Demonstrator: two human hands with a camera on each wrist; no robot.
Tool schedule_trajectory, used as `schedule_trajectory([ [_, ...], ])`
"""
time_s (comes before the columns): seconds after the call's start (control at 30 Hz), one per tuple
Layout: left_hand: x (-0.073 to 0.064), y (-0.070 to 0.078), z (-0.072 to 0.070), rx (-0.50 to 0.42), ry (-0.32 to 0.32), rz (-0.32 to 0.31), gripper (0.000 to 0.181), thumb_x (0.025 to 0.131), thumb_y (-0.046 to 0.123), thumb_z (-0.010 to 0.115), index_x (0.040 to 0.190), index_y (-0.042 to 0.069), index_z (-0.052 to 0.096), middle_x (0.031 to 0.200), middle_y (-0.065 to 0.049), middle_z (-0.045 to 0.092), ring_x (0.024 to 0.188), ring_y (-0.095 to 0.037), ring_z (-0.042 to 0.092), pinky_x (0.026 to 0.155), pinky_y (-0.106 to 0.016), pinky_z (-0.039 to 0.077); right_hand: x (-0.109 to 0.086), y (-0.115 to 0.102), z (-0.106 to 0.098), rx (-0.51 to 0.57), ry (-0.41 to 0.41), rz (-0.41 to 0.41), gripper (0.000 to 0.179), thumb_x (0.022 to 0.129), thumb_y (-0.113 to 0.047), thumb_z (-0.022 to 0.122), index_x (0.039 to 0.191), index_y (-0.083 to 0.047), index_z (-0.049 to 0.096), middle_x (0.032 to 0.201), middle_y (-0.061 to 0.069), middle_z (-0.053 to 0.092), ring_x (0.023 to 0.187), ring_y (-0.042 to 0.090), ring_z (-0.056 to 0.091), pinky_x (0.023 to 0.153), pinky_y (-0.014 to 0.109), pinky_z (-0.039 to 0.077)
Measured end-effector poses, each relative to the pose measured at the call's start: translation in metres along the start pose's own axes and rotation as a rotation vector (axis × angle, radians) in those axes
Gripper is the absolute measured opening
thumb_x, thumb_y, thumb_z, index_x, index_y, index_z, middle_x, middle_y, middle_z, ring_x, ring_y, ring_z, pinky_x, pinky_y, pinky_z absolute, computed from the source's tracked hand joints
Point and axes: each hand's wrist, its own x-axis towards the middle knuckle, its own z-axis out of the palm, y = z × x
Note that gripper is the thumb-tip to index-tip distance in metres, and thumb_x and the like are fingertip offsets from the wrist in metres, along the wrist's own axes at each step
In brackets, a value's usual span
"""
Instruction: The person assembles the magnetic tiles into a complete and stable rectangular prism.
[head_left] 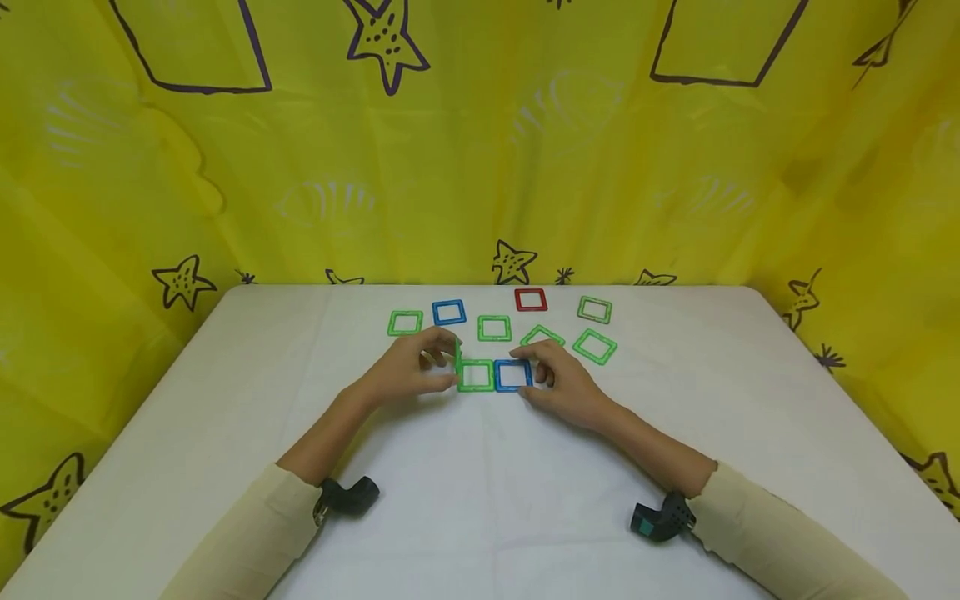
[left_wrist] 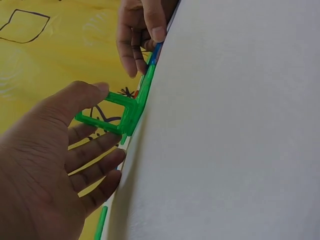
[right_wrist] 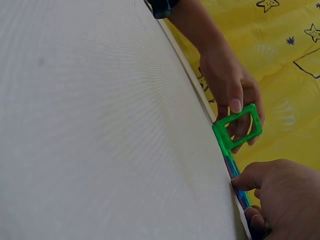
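Observation:
My left hand (head_left: 401, 367) pinches an upright green square magnetic tile (head_left: 458, 357) between thumb and fingers. In the left wrist view, this open-framed tile (left_wrist: 131, 116) stands on edge, its foot meeting the left side of a flat green square tile (head_left: 476, 389). A flat blue square tile (head_left: 512, 362) joins that one on its right, edge to edge. My right hand (head_left: 566, 385) grips the blue tile, thumb at its near edge and a fingertip at its far edge. The right wrist view shows the standing green tile (right_wrist: 257, 120) rising above the flat row.
Behind the hands lie loose square tiles: a blue one (head_left: 449, 322), a red one (head_left: 531, 309) and several green ones, such as the tile (head_left: 494, 337) in the middle. One green tile (head_left: 551, 331) is partly hidden by my right hand. A yellow patterned curtain (head_left: 450, 167) hangs behind the white table (head_left: 480, 483).

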Motion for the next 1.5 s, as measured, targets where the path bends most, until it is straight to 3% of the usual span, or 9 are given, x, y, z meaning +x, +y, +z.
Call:
schedule_trajectory([
  [0.4, -0.003, -0.006, 0.011, -0.006, 0.049, -0.041, 0.057, 0.082, 0.014, 0.090, 0.131, 0.006, 0.063, 0.117, -0.002, 0.070, 0.102, -0.021, 0.060, 0.093, -0.042, 0.050, -0.001, -0.001, 0.001, 0.005, 0.000, -0.003, 0.049, 0.088, -0.001, 0.080, 0.136, -0.004, 0.067, 0.106, 0.006, 0.056, 0.085, 0.019, 0.050, 0.073, 0.030, 0.043],
  [1.3, -0.003, -0.009, 0.014, -0.038, 0.091, -0.035, 0.058, 0.083, 0.014, 0.090, 0.134, 0.007, 0.064, 0.116, 0.000, 0.070, 0.102, -0.021, 0.061, 0.093, -0.042, 0.049, 0.000, 0.000, -0.002, -0.001, -0.005, -0.046, 0.048, 0.092, 0.001, 0.078, 0.138, -0.003, 0.064, 0.103, 0.007, 0.058, 0.082, 0.018, 0.051, 0.072, 0.028, 0.044],
  [1.4, -0.003, -0.008, 0.014, -0.041, 0.095, -0.043, 0.058, 0.082, 0.014, 0.091, 0.134, 0.008, 0.064, 0.116, 0.000, 0.070, 0.102, -0.021, 0.060, 0.093, -0.042, 0.049, -0.001, -0.002, -0.003, 0.015, 0.009, -0.036, 0.049, 0.092, 0.001, 0.078, 0.138, -0.002, 0.063, 0.102, 0.009, 0.060, 0.080, 0.019, 0.052, 0.070, 0.028, 0.045],
  [1.5, -0.004, -0.008, 0.015, -0.042, 0.094, -0.050, 0.059, 0.082, 0.014, 0.091, 0.134, 0.008, 0.064, 0.116, 0.000, 0.070, 0.102, -0.021, 0.060, 0.092, -0.042, 0.049, -0.002, -0.008, -0.007, 0.035, 0.036, 0.010, 0.049, 0.092, -0.001, 0.079, 0.138, -0.004, 0.064, 0.111, 0.011, 0.063, 0.082, 0.021, 0.055, 0.072, 0.029, 0.048],
])
